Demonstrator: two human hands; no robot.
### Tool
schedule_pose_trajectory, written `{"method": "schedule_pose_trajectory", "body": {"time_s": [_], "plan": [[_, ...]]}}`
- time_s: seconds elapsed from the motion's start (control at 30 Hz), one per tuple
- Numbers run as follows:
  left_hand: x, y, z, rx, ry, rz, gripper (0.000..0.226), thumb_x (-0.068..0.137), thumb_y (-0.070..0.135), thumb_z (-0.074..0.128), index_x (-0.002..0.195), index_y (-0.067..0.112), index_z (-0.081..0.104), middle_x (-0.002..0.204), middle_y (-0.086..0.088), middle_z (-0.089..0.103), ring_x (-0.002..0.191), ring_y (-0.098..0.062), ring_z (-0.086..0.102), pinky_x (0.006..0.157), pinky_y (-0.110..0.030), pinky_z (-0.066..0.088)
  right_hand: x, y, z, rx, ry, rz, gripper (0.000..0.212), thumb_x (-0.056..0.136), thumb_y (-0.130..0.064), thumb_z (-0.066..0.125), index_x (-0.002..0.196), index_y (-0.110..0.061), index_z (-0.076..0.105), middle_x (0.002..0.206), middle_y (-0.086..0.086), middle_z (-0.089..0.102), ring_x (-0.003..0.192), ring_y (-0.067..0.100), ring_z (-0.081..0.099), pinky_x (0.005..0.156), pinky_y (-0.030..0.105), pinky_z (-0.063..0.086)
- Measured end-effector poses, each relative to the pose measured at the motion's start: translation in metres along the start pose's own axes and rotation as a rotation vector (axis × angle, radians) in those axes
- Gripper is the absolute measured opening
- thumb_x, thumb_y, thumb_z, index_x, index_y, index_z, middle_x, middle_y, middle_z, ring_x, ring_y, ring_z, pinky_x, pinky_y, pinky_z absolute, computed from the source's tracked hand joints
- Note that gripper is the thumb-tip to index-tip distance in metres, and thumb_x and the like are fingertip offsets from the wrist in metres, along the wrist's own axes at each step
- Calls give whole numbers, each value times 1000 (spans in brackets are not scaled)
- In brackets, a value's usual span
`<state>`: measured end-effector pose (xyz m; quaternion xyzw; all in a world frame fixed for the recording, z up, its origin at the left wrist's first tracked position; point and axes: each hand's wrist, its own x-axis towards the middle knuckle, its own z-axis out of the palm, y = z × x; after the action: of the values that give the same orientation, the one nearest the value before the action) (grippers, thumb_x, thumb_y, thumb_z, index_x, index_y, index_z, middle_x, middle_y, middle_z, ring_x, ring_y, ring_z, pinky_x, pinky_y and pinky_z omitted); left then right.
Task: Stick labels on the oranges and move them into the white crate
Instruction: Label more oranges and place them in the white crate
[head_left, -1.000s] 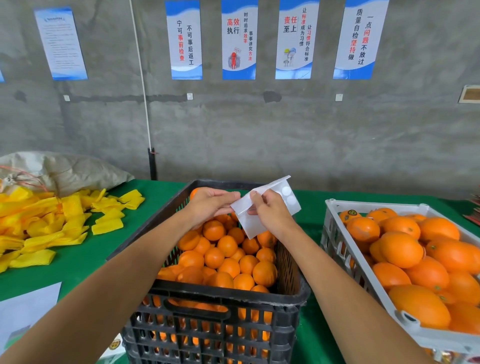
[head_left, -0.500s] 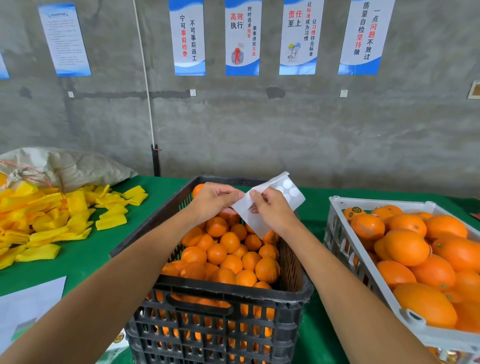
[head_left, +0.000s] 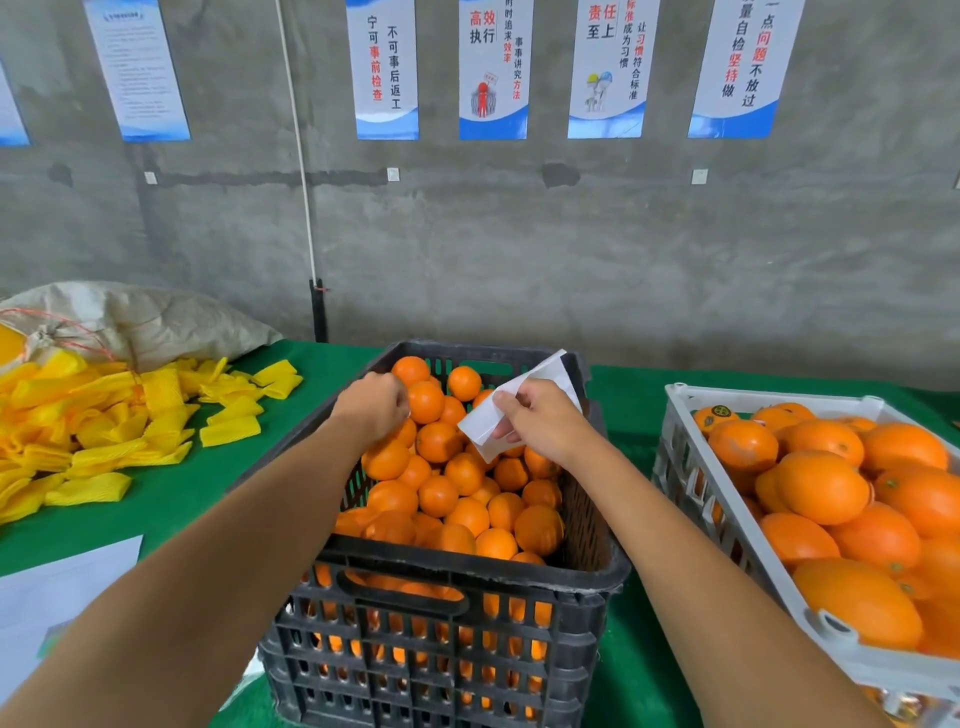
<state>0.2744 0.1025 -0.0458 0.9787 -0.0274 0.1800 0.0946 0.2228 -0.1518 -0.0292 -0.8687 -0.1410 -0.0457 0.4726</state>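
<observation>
Wall (head_left: 519, 249): bare grey concrete, patchy, evenly lit. Posters (head_left: 492, 67): a row of white-and-blue sheets with Chinese text in black and red, hung along the top. Cable (head_left: 301, 156): thin, white, running down the wall to a dark fitting (head_left: 318, 312) behind the counter. Small white squares (head_left: 393, 174): fixed to the wall at mid height. Counter (head_left: 171, 488): covered in green cloth, set against the wall.

A green-covered surface (head_left: 156, 499) is occupied by a black crate (head_left: 447, 639), white crate (head_left: 727, 525), yellow foam nets (head_left: 104, 431), a sack (head_left: 145, 317) and paper (head_left: 57, 597).
</observation>
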Motion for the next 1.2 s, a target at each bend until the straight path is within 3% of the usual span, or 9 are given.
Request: {"method": "schedule_pose_trajectory", "body": {"time_s": [0.23,0.43,0.63,0.73,0.83,0.9,0.97,1.1,1.2], "plan": [[-2,23,-1,590,-213,158,13,100,25,57,107,17,65,103,-3,68,94,-23,68,68,-32,50,-1,0,1,-32,4,11,25,106,-39,51,101,-18,64,86,-1,78,93,17,72,94,45,59],[-4,45,0,640,-330,94,24,100,39,60,111,19,65,81,3,58,82,-18,63,69,-31,47,-2,2,1,-62,-10,15,24,105,-40,52,98,-21,65,80,-4,78,89,15,73,91,44,61],[-8,33,3,579,-448,23,59,83,35,83,132,16,56,126,-5,61,115,-29,63,86,-39,51,-5,0,2,-114,-35,15,23,105,-38,53,91,-23,64,74,-7,77,84,12,73,88,43,62],[-8,24,3,552,-470,46,62,81,31,84,133,17,54,129,-7,58,118,-29,60,92,-40,52,-8,-1,1,-137,-46,19,24,106,-37,52,91,-21,62,75,-3,76,81,13,74,84,43,63],[-8,22,1,557,-469,113,54,81,35,81,126,18,56,114,-3,56,103,-24,60,81,-35,51,-8,-2,-1,-154,-53,35,24,107,-32,51,93,-17,61,82,4,77,81,18,75,82,45,64],[-8,26,-4,530,-440,129,52,79,41,80,120,19,57,100,1,51,92,-20,56,75,-32,50,-7,-1,-1,-198,-46,49,24,108,-31,49,94,-15,61,87,8,76,82,20,74,84,45,63],[-10,35,-14,424,-360,127,54,76,46,80,118,20,57,104,1,57,92,-19,56,76,-32,52,-5,0,-1,-240,-30,73,25,109,-31,47,100,-12,61,95,12,74,89,23,72,88,45,61],[-16,66,-42,-37,-48,159,67,74,44,81,133,20,59,125,-4,65,113,-25,61,89,-39,55,-5,-3,-3,-318,49,125,26,110,-27,43,105,-7,59,104,15,68,97,29,69,88,44,59],[-22,106,-63,-330,203,179,65,73,39,82,132,19,62,119,-7,69,111,-26,62,91,-38,53,-8,-9,-6,-325,47,195,25,110,-22,42,114,-3,59,114,20,67,104,34,66,87,41,58]]}}
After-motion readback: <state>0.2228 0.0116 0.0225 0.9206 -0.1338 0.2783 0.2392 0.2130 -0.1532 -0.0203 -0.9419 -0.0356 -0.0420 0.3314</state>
